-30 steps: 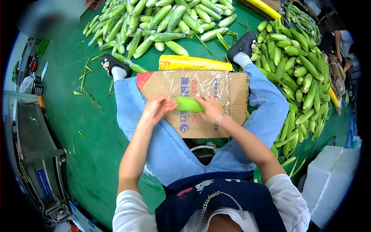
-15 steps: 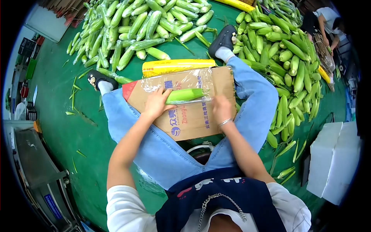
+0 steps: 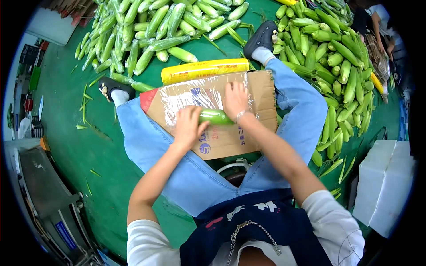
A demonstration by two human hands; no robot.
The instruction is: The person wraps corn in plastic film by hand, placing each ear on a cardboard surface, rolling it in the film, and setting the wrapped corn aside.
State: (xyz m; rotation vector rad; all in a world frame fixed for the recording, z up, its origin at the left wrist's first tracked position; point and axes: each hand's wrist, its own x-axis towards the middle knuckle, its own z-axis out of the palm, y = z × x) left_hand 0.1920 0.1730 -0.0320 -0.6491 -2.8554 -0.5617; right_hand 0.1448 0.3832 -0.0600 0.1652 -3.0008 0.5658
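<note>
In the head view, the ear of corn lies near the middle of the frame, over the printed cardboard that spans the space between your knees. Its long axis runs mostly left to right, tipping slightly down toward the right. Clear plastic film spreads over the cardboard above and to the left of it.

The relation that matters is how the ear sits between your hands: your left hand is at its left end, with the ear running rightward from those fingers. Your left fingers bend over that end, thumb on the lower side, but you cannot tell here whether they clamp it or only rest on it. Your right hand reaches farther up the frame, its fingers extended over the film above the ear, gripping nothing that shows; its wrist is by the ear's right end.

A yellow roll lies just beyond the cardboard's upper edge. Film-wrapped corn is heaped at the upper left, husk-covered corn at the upper right.

Both ends of the ear are covered by your hands, your right fingers are blurred, and the film's edge near the ear is hard to trace.
</note>
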